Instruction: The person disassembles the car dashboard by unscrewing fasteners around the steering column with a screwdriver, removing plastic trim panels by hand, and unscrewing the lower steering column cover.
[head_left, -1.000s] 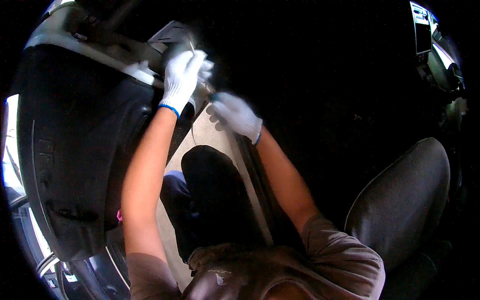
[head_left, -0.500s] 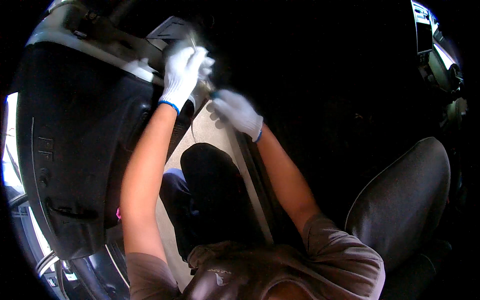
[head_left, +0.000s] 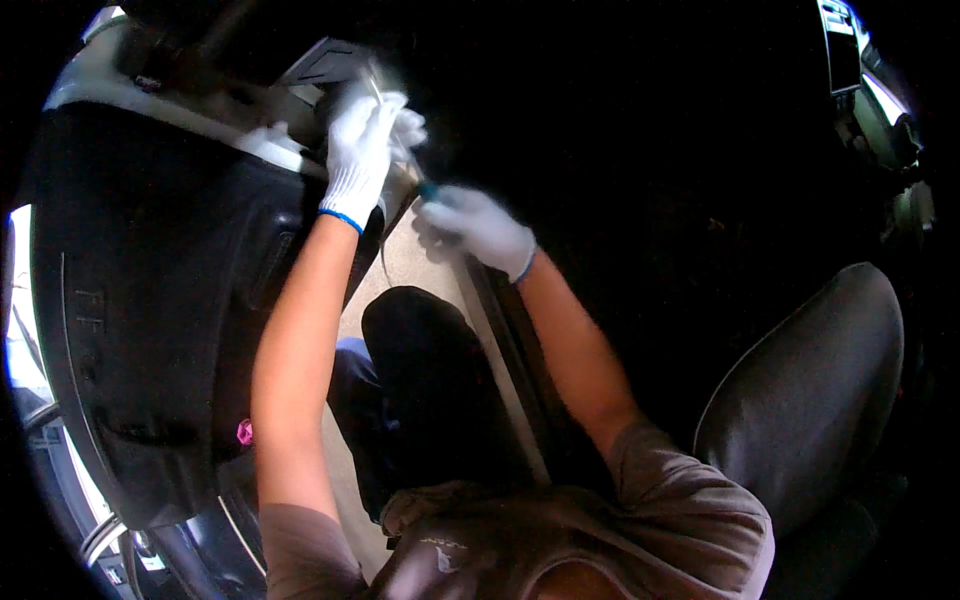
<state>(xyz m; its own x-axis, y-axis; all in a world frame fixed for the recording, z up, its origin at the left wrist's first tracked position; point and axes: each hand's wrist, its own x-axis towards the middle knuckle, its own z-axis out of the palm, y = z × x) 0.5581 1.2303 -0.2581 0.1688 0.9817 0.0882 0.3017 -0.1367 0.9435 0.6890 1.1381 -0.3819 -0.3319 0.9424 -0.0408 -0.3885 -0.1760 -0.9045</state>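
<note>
My left hand [head_left: 362, 148], in a white knit glove with a blue cuff, is up by the door hinge area. A thin pale rod [head_left: 374, 86] sticks out past its closed fingers, blurred at the far end. My right hand [head_left: 482, 228], gloved the same way, is closed round the teal handle of a screwdriver [head_left: 427, 190]. The screwdriver's slim shaft points up and left to the left hand's fingers. Whether shaft and rod are one piece is hidden by the left hand. A grey angular panel [head_left: 322, 62] lies just beyond the left hand.
An open black car door [head_left: 150, 270] fills the left side. A dark door sill [head_left: 505, 370] runs below my right arm, beside pale ground [head_left: 410, 255]. A dark seat [head_left: 810, 370] is at the right. A small pink object [head_left: 245, 432] sits by my left forearm.
My right hand has shifted slightly right and down, so more of the teal handle and shaft shows. The left hand has stayed nearly in place. The pink object is more exposed.
</note>
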